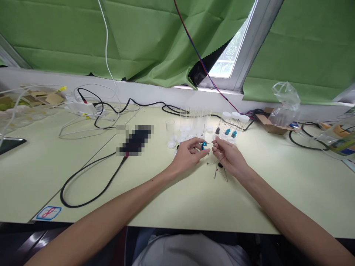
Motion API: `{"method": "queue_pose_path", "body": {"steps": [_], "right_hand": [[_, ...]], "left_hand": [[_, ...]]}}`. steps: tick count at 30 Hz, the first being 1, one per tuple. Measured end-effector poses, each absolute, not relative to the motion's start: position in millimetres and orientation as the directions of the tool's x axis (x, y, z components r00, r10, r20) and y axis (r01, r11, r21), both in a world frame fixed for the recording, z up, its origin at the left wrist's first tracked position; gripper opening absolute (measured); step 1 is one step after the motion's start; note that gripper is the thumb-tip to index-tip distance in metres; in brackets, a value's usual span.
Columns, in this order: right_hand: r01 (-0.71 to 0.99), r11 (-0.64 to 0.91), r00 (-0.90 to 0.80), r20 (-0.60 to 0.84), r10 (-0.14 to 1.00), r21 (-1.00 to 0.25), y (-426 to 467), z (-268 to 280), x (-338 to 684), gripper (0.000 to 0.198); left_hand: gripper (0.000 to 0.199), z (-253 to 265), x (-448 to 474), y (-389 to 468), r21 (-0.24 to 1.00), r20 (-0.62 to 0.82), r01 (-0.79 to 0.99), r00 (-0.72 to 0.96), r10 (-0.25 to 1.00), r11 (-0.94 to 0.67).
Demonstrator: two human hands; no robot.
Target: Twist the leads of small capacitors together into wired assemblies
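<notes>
And here it is, the small blue piece point(204, 144), glossy and compact, pinched between the thumb and fingers of the left hand point(191, 151)! Just right of it, the right hand point(229, 153) has its fingertips closed on a thin metal rod point(210, 143), slim as wire, which reaches across to the blue piece in the gap between the hands. Just below the right hand, more slender metal pieces point(220, 171) sprawl over the smooth, pale tabletop point(166, 207), a rounded black part among them. Beyond the right hand, what a tidy row: white-capped clear tubes point(235, 116), with black and blue pieces at their lower ends. Beyond the left hand, transparent cylinders point(194, 120) cluster upright, thin-walled and shiny, and farther off hangs creased green cloth point(155, 40).
</notes>
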State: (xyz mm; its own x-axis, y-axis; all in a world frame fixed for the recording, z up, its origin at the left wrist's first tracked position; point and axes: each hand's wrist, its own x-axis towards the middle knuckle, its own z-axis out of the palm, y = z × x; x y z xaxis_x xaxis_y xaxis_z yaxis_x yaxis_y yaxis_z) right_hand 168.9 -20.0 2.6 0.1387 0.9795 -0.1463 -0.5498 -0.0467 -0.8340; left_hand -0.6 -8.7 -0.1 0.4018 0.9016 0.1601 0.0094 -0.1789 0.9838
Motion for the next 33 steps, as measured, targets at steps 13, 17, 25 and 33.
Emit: {"method": "queue_pose_path", "body": {"steps": [13,17,25,33], "right_hand": [[-0.693,-0.195,0.0,-0.271,0.963,-0.694,-19.5,3.6,167.9,0.017],[-0.66,-0.153,0.037,-0.235,0.971,-0.735,-20.8,5.0,167.5,0.019],[-0.483,0.055,0.151,-0.021,0.988,-0.874,-25.5,7.7,164.1,0.034],[-0.358,0.131,0.155,0.079,0.985,-0.924,-28.6,6.2,163.9,0.032]], "left_hand": [[0.033,-0.1,-0.3,-8.5,0.978,0.19,0.01,0.394,0.899,-0.21],[0.034,-1.1,-0.2,-8.7,0.97,0.208,0.04,0.367,0.907,-0.239],[0.028,-2.4,1.1,-9.0,0.9,0.306,0.225,0.285,0.908,-0.374],[0.021,-1.9,0.9,-10.8,0.83,0.373,0.323,0.285,0.883,-0.454]]}}
